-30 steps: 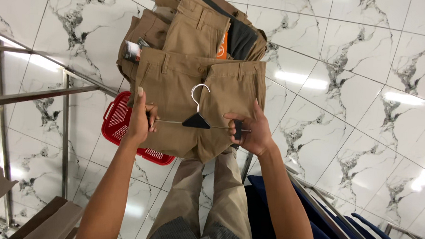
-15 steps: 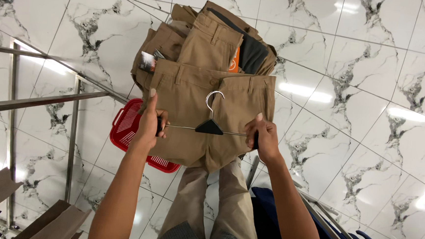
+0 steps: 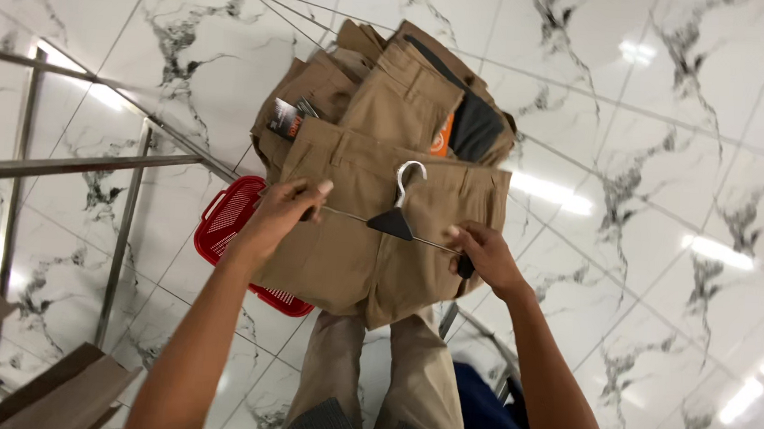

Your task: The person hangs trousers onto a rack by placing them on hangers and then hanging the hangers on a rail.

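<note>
- Steel rails stand well to the left of the khaki trousers that I hold up, with brown boards low in the corner beneath them.
- Just left of the trousers and partly behind them, a red basket sits on the marble floor.
- My left hand is closed on the left end of the hanger, pinching waistband and clip together, I judge, so the cloth stays flat.
- The trousers hang in the middle, waistband up, the hanger lying across their front with its hook pointing up.
- My right hand grips the hanger's right end, keeping the bar level.
- Above the trousers lies a pile of folded khaki trousers, one showing a dark lining.
</note>
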